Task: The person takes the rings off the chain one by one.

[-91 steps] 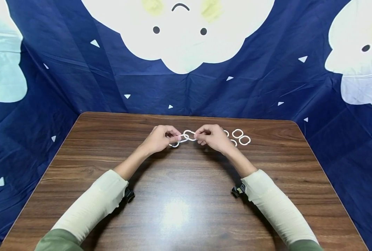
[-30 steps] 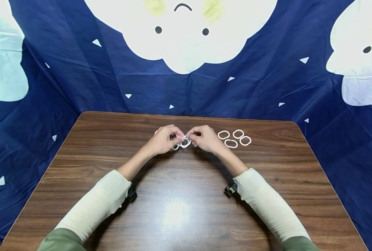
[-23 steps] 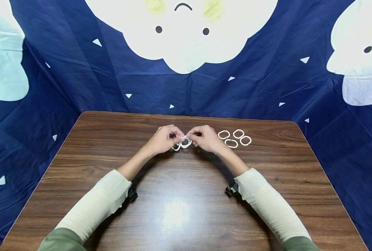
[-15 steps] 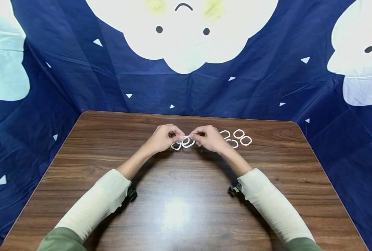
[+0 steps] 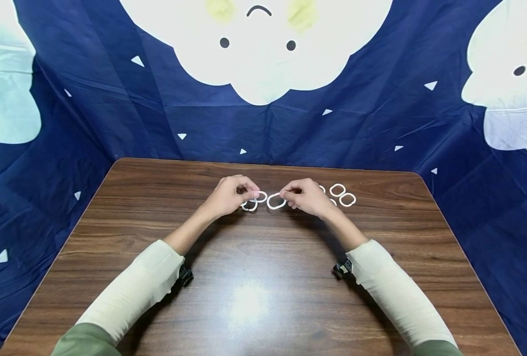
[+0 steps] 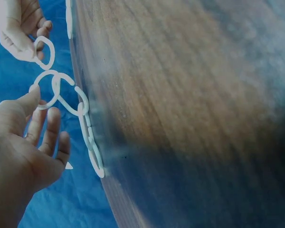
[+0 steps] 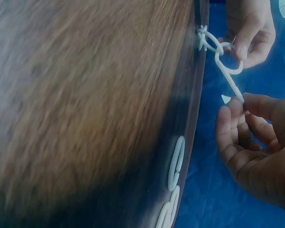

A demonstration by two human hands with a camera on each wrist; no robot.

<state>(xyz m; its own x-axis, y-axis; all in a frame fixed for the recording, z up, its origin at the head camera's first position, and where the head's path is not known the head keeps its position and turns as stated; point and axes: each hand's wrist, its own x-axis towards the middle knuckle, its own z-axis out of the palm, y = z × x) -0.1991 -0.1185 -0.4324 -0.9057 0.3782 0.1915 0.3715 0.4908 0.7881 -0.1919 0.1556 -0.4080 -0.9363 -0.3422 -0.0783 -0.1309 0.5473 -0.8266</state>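
My left hand (image 5: 231,196) pinches a white oval plastic link (image 6: 58,88) between thumb and fingertips. From that link hang several more joined links (image 6: 80,124), reaching down to the table in the left wrist view. To the right, my right hand (image 5: 309,196) pinches a single white link (image 5: 268,201) by its edge. In the left wrist view this link stands a little apart from the chain. The right wrist view shows it crossing the left hand's link, one in front of the other. Part of the chain is hidden behind the left hand in the head view.
Loose white links (image 5: 347,205) lie on the wooden table (image 5: 263,247) to the right of my right hand, some partly hidden by it. The table's far edge runs close behind both hands. A dark blue curtain (image 5: 148,133) with white clouds surrounds the table.
The right hand has moved right and away from the left hand. Its link, which overlapped the left hand's link half a second ago, now shows separately. Loose links are partly covered again.
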